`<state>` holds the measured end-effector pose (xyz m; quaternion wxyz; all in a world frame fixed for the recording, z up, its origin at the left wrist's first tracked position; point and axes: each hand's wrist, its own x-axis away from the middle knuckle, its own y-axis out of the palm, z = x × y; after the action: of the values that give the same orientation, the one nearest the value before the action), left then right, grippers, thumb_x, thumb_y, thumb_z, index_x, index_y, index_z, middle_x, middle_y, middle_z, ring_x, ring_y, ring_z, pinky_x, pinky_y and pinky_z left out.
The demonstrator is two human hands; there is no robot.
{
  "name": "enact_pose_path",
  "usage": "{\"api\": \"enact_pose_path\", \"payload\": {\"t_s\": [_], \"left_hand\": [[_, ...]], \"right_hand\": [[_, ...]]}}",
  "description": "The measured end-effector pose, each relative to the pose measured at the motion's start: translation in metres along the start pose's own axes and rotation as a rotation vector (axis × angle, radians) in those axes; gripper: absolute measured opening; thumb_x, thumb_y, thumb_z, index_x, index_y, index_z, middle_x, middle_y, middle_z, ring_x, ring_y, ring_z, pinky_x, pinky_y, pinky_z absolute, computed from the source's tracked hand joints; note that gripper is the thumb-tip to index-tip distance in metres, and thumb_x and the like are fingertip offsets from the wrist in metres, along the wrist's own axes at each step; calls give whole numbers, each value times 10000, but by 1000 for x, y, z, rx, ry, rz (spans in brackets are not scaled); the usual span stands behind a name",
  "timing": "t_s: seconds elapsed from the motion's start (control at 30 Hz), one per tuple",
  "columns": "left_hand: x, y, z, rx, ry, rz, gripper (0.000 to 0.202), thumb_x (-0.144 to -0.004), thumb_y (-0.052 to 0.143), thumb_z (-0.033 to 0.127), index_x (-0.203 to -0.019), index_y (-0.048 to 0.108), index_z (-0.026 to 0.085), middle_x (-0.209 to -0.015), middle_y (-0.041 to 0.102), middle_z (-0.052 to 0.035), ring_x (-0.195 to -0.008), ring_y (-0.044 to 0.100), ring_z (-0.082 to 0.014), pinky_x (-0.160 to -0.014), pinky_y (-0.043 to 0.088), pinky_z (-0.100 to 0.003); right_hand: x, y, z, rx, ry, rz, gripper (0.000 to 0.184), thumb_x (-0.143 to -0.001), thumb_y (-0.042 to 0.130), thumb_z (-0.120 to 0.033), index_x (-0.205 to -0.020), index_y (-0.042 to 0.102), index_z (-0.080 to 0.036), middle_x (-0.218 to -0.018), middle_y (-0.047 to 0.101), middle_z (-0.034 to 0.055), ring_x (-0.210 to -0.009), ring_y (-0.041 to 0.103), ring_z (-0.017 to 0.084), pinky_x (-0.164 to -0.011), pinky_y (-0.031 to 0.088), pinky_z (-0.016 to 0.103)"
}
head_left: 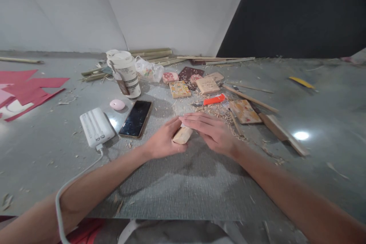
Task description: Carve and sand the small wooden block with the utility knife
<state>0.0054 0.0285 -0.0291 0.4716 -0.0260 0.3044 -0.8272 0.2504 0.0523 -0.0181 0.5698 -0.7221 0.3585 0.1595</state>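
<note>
A small pale wooden block with rounded corners sits in my left hand, the fingers and thumb closed around its sides. My right hand reaches over from the right, its fingers pressed together on the block's upper end. A small whitish bit shows beneath the right fingertips, too little of it to name. Just beyond the hands lies an orange utility knife among wood shavings. Carved wooden squares and a yellow-patterned square rest farther back.
Left of my hands are a phone, a white power bank with its cable along my left forearm, a pink egg-shaped item and a paper cup. Wooden sticks, a long-handled tool and a yellow cutter lie right.
</note>
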Motion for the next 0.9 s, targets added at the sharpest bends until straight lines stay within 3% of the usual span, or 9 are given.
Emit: {"api": "enact_pose_path", "payload": {"t_s": [0.47,0.63,0.9], "left_hand": [[1,-1,3,-87,9,-25,415,-797,755,326,-1183,657,208,-1228,708,-101,-1163,688,-343,-1030,594,-507],[0,-1,7,-14,91,-44,607,-811,738,282,-1407,625,252,-1557,637,-109,-1438,606,-359,-1243,479,-571],[0,-1,4,-68,31,-22,527,-869,766,379,-1346,624,208,-1309,702,-129,-1209,680,-347,-1050,572,-517]], "right_hand": [[-4,-1,-11,12,-34,12,579,-1114,476,-70,-1653,552,-269,-1513,747,99,-1443,691,250,-1211,605,508],[-6,0,-16,-13,-112,19,586,-1106,476,-107,-1673,532,-242,-1453,782,99,-1415,714,269,-1203,615,523],[5,-6,5,72,70,55,517,-1090,469,-97,-1540,661,-266,-1426,796,79,-1364,742,252,-1175,618,504]]}}
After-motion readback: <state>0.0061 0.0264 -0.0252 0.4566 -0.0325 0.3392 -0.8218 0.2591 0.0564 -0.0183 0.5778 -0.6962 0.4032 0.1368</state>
